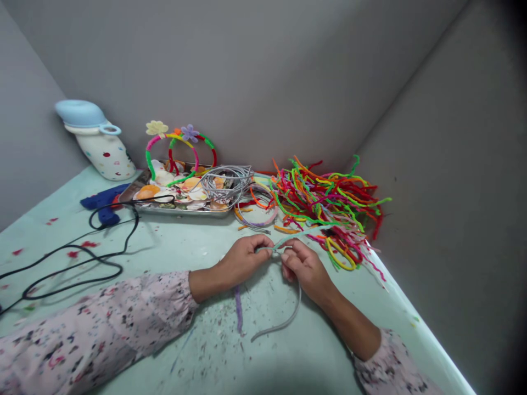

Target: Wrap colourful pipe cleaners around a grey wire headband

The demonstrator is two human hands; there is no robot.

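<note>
My left hand (247,257) is closed in a pinch where a light-blue pipe cleaner (308,232) meets a grey cord (293,317). Close by on the right, my right hand (307,269) has its fingers curled on the cord. The cord's free end hangs below that hand and curves left over the table. From between the fingertips the pipe cleaner stretches up to the right, past my right hand. Fingers cover the exact crossing of the two. Below my left hand lies a purple pipe cleaner (238,310), partly hidden by it.
A metal tray (185,212) holds shells, a coil of grey cord (228,184) and colourful flower-topped hoops (172,137). Right of it lies a heap of pipe cleaners (329,197). A blue glue gun (107,203), its black cable (119,263) and a white bottle (105,153) are left. Walls border the table.
</note>
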